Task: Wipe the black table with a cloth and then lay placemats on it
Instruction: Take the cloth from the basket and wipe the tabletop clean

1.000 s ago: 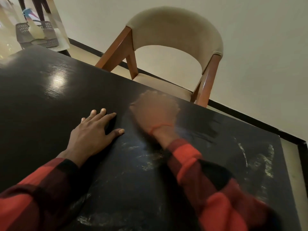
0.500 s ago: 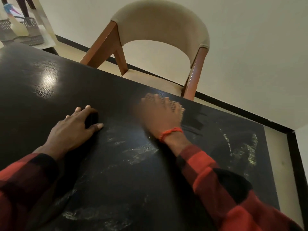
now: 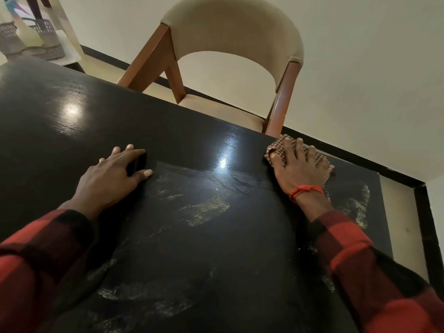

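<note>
While the wiping step is running, the items are lying as follows.

Table (image 3: 60,131): black, wood-grained, glossy; it is filling most of the view and showing two light glares. Pale smears are sitting across the near middle (image 3: 204,210), along the near edge, and by the right edge (image 3: 360,207).

Cloth (image 3: 283,145): small, brown-checked, lying flat at the far edge of the table, towards the right, just in front of the chair leg.

Right hand (image 3: 300,167): fingers spread and straight, palm pressing the cloth down onto the table; not clenched, not pinching. A red thread (image 3: 305,189) is circling the wrist.

Left hand (image 3: 115,171): flat and released, holding nothing, resting on the table left of centre, well apart from the cloth; it is probably bracing the body.

Sleeves: red and black check, both entering from the near edge.

Chair (image 3: 230,32): beige back, brown frame, standing at the far side of the table.

Placemats: none showing.

Step in hand, by judgement: wiping, only partly done, since the smears are remaining near and to the right. The next move is calling for the cloth to be drawn back from the far edge over those patches with steady pressure, with care not to let it slip off the edge. Laying placemats is not yet beginning.
</note>
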Demonstrator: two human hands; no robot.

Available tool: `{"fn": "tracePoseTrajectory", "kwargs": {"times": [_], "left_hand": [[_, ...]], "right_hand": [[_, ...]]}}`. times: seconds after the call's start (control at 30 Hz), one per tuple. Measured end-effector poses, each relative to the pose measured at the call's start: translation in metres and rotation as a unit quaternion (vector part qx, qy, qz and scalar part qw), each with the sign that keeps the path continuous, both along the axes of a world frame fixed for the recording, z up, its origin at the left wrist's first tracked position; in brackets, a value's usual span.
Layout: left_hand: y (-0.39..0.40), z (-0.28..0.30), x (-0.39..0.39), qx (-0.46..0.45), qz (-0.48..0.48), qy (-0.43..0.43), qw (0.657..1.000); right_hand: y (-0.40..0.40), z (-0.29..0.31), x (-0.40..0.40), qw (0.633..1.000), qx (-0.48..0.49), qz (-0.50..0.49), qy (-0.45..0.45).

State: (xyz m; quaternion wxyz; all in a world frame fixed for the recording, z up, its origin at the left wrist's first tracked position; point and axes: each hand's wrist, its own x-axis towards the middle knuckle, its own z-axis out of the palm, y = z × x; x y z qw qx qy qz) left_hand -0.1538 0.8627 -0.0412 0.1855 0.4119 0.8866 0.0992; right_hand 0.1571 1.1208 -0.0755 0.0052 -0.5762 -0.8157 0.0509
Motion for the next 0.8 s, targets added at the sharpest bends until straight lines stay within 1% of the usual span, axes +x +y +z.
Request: {"fn": "tracePoseTrajectory", "kwargs": {"times": [0.1,0.27,0.3,0.4,0.47,0.53,0.57,0.63,0.8], "left_hand": [[0.0,0.001,0.0,0.003,-0.008,0.003,1.0],[0.0,-0.001,-0.004,-0.021,0.002,0.001,1.0],[0.001,0.0,-0.006,-0.006,0.006,-0.013,1.0],[0.004,0.007,-0.011,0.075,0.023,-0.072,0.994],[0.005,0.01,-0.012,0.086,0.037,-0.078,0.993],[0.005,0.01,-0.011,0.078,0.041,-0.072,0.994],[0.005,0.009,-0.011,0.074,0.041,-0.068,0.994],[0.004,0.007,-0.01,0.063,0.034,-0.059,0.996],[-0.002,0.001,-0.006,0.023,-0.002,-0.015,1.0]], "right_hand": [[-0.024,0.0,-0.035,0.998,0.006,0.056,0.011],[-0.099,0.001,-0.121,0.983,-0.008,0.172,0.061],[-0.116,0.001,-0.138,0.977,-0.012,0.201,0.068],[-0.162,-0.002,-0.174,0.954,-0.009,0.29,0.075],[-0.18,-0.003,-0.181,0.936,-0.009,0.347,0.062],[-0.186,-0.003,-0.178,0.922,-0.012,0.382,0.056],[-0.187,-0.002,-0.174,0.92,-0.01,0.389,0.056],[-0.181,-0.002,-0.161,0.926,0.001,0.374,0.06],[-0.129,0.002,-0.103,0.965,0.017,0.259,0.04]]}}
